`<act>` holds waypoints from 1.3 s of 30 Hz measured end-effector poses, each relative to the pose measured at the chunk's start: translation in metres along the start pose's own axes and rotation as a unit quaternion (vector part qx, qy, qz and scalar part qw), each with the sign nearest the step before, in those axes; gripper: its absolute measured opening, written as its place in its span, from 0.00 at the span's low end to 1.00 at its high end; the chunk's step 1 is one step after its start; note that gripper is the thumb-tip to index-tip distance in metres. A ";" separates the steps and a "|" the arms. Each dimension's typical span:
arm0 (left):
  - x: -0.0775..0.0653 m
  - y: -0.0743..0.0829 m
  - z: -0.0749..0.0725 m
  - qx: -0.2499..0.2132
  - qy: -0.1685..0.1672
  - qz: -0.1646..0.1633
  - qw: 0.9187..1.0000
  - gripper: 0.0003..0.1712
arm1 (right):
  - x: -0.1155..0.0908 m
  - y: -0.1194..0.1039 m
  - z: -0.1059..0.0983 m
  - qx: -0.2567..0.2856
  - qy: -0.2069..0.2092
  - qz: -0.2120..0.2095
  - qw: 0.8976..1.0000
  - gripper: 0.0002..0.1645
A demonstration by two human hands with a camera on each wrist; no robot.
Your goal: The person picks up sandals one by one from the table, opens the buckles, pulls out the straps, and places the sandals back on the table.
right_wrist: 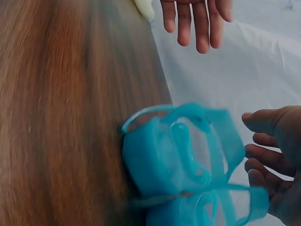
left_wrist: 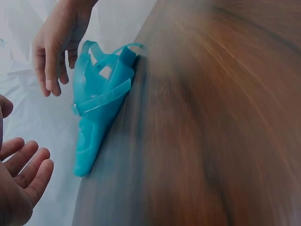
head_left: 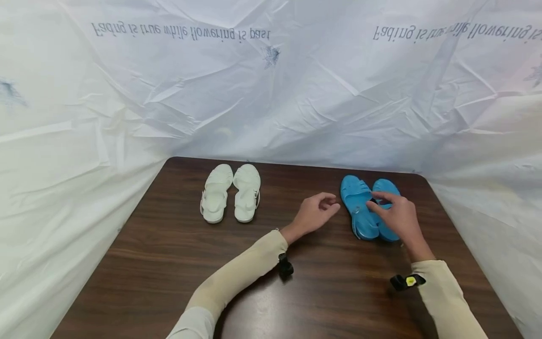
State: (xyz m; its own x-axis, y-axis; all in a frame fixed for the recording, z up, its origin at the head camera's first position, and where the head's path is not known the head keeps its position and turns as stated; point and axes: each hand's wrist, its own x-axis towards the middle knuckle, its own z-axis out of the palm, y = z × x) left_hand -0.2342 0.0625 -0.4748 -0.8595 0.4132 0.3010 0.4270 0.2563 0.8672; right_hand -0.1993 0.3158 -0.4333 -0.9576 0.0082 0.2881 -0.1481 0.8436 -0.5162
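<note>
Blue, glossy sandals (head_left: 360,221) with slim heel straps sit side by side at the right of the dark table (head_left: 161,273); right hand (head_left: 400,214) above, left hand (head_left: 315,214) beside, apart, fingers loosely bent.

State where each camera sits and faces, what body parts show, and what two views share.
Head: head-worn, facing forward and down at the table, white sandals and blue sandals; both forearms, left hand, right hand show.
Left wrist: worn there, facing across the table toward the blue sandals; left fingers lower left, right hand above.
Right wrist: worn there, facing the blue sandals; right fingers right, left hand top.
Both wrist views share the table and both hands.
</note>
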 end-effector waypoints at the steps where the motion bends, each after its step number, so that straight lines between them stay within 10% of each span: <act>1: 0.002 0.001 0.004 -0.002 0.000 -0.008 1.000 0.24 | 0.000 0.002 0.000 -0.005 -0.004 0.007 1.000 0.30; 16: 0.023 0.008 0.059 0.032 -0.039 -0.082 0.995 0.32 | 0.004 0.015 0.004 -0.050 -0.027 -0.010 0.998 0.24; 39: 0.029 0.013 0.075 0.043 -0.046 -0.156 0.986 0.27 | 0.015 0.018 0.010 -0.116 -0.044 -0.045 0.991 0.16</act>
State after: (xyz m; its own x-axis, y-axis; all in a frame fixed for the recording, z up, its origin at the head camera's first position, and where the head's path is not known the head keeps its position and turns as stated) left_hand -0.2324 0.1433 -0.4844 -0.9254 0.3786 -0.0165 0.1704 0.4545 0.8743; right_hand -0.2188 0.3262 -0.4464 -0.9623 -0.1112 0.2483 -0.1830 0.9399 -0.2882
